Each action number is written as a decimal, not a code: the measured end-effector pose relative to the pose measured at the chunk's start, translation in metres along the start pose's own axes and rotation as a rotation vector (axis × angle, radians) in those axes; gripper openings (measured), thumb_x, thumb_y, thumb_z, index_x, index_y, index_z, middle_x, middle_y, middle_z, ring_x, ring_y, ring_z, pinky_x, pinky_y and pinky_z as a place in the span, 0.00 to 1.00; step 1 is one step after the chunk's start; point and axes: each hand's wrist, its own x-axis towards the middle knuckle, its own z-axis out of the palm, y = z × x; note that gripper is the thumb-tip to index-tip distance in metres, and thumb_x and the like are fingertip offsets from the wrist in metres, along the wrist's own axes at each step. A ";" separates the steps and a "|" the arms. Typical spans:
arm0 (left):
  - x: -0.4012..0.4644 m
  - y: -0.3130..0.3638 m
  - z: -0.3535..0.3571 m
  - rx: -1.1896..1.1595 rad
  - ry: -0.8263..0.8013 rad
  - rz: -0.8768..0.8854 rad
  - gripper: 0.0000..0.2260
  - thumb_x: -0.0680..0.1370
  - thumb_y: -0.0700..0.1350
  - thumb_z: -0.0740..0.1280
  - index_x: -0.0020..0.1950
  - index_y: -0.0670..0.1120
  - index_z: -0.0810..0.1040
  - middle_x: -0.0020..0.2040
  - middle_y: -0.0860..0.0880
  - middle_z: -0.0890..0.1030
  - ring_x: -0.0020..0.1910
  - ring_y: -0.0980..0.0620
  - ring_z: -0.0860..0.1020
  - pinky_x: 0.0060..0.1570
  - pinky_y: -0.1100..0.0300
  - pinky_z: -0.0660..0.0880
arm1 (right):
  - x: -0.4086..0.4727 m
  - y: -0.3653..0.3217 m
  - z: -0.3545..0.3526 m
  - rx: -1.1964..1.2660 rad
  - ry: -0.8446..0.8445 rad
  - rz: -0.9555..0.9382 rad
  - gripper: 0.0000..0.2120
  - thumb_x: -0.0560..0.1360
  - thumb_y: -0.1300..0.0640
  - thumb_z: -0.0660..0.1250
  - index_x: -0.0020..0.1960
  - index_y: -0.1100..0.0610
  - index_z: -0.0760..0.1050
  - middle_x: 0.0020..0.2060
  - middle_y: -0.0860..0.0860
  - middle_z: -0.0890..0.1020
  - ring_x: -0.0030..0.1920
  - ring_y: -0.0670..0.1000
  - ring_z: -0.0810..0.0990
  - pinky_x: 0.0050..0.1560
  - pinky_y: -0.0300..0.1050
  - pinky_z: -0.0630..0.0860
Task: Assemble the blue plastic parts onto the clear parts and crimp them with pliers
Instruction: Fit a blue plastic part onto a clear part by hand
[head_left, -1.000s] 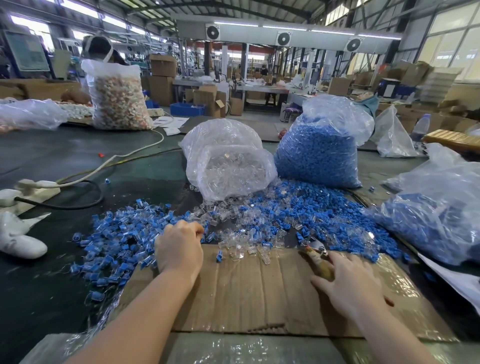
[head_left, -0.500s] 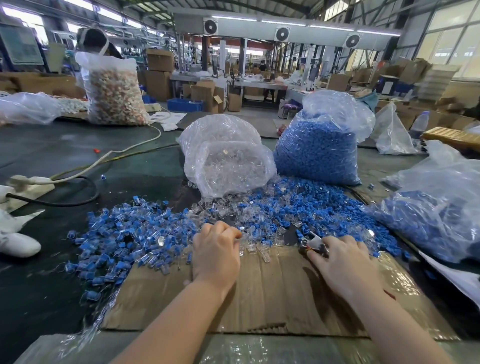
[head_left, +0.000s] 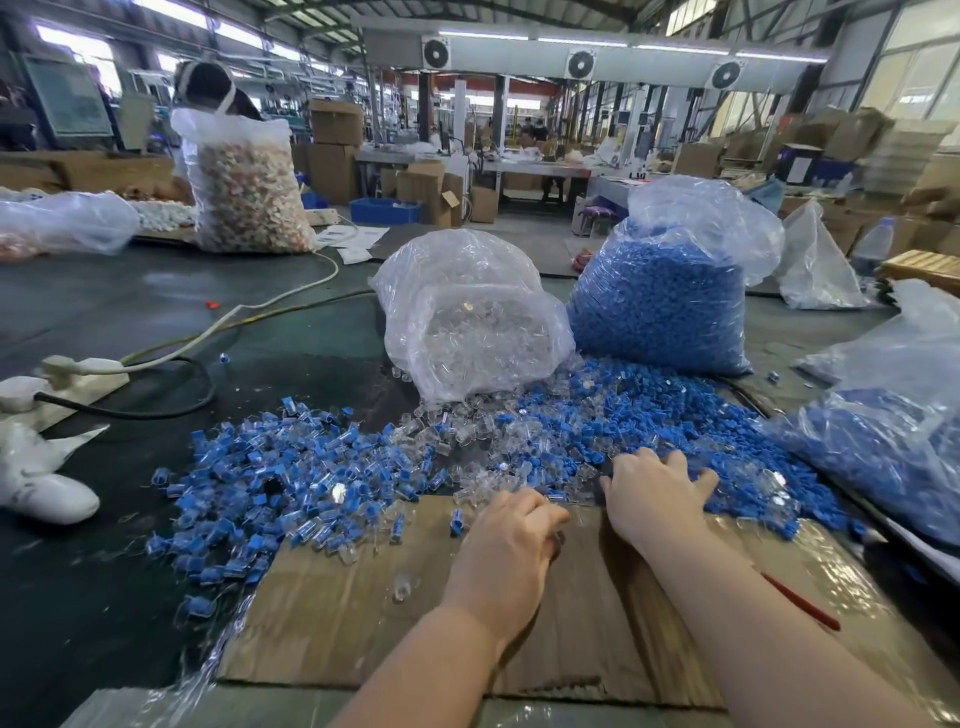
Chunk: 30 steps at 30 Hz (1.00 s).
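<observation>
**partsguy:** On the cardboard sheet (head_left: 322, 613) right in front of you, your left hand (head_left: 506, 558) sits knuckles-up with the fingers curled under. Can't tell if it's got anything in there, the palm's hidden. One loose clear part (head_left: 402, 590) lies on the cardboard just beside it.

**benchrat:** And your right hand (head_left: 649, 499)?

**partsguy:** Fingers spread and fairly straight, resting on the edge of the loose blue parts (head_left: 649, 421), not clamped on anything you can see. Clear parts (head_left: 467, 426) are spilled between the two blue heaps, under the bag of clear parts (head_left: 467, 317).

**benchrat:** Pliers?

**partsguy:** Only a red handle (head_left: 800, 603) poking out past your right forearm, lying on the cardboard. Can't make out the rest.

**benchrat:** That left heap looks different.

**partsguy:** Yep, the pile on the left (head_left: 270, 483) is blue pieces mixed with clear ones, lying on the dark surface (head_left: 130, 312). The big bag of blue parts (head_left: 665, 301) stands behind the spill, another blue bag (head_left: 893, 441) far right.
</observation>
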 end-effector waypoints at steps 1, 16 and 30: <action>0.000 0.000 0.000 -0.013 0.006 -0.002 0.15 0.80 0.43 0.61 0.66 0.49 0.73 0.58 0.54 0.75 0.57 0.58 0.69 0.62 0.67 0.63 | 0.001 -0.002 0.001 -0.021 -0.004 -0.003 0.10 0.79 0.54 0.58 0.58 0.51 0.72 0.58 0.50 0.74 0.65 0.57 0.65 0.65 0.67 0.55; -0.001 0.000 -0.006 -0.131 0.089 -0.107 0.14 0.77 0.41 0.65 0.63 0.48 0.75 0.55 0.54 0.78 0.51 0.61 0.73 0.53 0.75 0.65 | -0.037 -0.010 0.011 0.410 0.326 -0.190 0.08 0.77 0.59 0.62 0.54 0.51 0.75 0.49 0.46 0.81 0.51 0.49 0.74 0.52 0.43 0.69; -0.001 0.005 -0.014 -0.216 0.118 -0.187 0.07 0.75 0.36 0.67 0.48 0.45 0.82 0.43 0.60 0.72 0.41 0.67 0.73 0.46 0.79 0.67 | -0.069 -0.002 0.038 0.627 0.316 -0.260 0.11 0.75 0.61 0.65 0.55 0.50 0.78 0.49 0.46 0.81 0.52 0.50 0.75 0.53 0.41 0.68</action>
